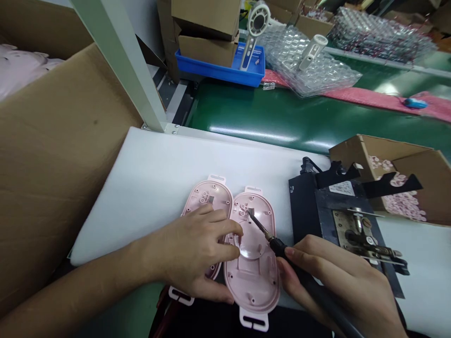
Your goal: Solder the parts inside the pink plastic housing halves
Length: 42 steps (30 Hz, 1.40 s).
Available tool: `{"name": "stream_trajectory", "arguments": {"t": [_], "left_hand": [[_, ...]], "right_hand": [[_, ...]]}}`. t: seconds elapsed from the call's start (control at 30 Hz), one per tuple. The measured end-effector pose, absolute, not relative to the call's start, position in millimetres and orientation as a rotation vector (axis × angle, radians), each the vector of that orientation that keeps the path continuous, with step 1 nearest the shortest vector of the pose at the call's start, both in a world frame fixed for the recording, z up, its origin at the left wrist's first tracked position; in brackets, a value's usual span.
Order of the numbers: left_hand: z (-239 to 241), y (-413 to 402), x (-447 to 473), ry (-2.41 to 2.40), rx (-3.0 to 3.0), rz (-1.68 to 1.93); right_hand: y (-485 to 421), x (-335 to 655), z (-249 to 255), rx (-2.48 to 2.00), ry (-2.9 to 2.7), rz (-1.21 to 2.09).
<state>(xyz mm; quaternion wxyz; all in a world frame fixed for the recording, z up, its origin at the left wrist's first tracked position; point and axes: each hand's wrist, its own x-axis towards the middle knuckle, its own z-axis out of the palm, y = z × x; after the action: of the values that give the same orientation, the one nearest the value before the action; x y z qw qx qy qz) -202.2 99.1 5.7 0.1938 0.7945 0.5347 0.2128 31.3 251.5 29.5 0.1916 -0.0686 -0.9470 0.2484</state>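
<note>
Two pink oval plastic shells lie side by side, hollow side up, with slotted loops at their ends. My left hand (202, 246) is spread across the left shell (207, 192), covering much of it. Its bent fingertips rest at the near side of the right shell (252, 277), and the thumb is apart from them. A soldering iron (276, 244) is in the closed grip of my right hand (338, 277). The iron's tip is at the small posts beside a dark square in the right shell's upper part; exact contact cannot be made out.
White foam sheet (158, 188) covers the bench. Right of the shells stands a black metal fixture (338, 202), with a cardboard box (423, 164) of small pink parts behind it. A large carton (66, 155) and a white post (123, 65) border the left. Beyond runs a green conveyor (246, 112) with a blue tray (218, 72).
</note>
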Motion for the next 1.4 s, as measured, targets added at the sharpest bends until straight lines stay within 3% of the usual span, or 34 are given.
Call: {"name": "stream_trajectory", "arguments": {"t": [0.57,0.83,1.0,1.4], "left_hand": [[5.3,97.4,-201.4,1.515,2.241,0.608],[13.9,80.5,-214.8,1.613,2.119,0.938],[3.8,49.0,-229.5,2.029,2.026,1.03],[-2.4,48.7,-226.8,1.953,2.025,0.744]], "right_hand": [[246.5,31.4,29.2,-0.353,-2.629,0.681],[234.2,23.5,45.7,-0.704,-2.454,0.369],[226.0,-14.0,41.1,-0.568,-2.434,0.569],[213.6,-30.2,15.2,-0.335,-2.438,0.686]]}}
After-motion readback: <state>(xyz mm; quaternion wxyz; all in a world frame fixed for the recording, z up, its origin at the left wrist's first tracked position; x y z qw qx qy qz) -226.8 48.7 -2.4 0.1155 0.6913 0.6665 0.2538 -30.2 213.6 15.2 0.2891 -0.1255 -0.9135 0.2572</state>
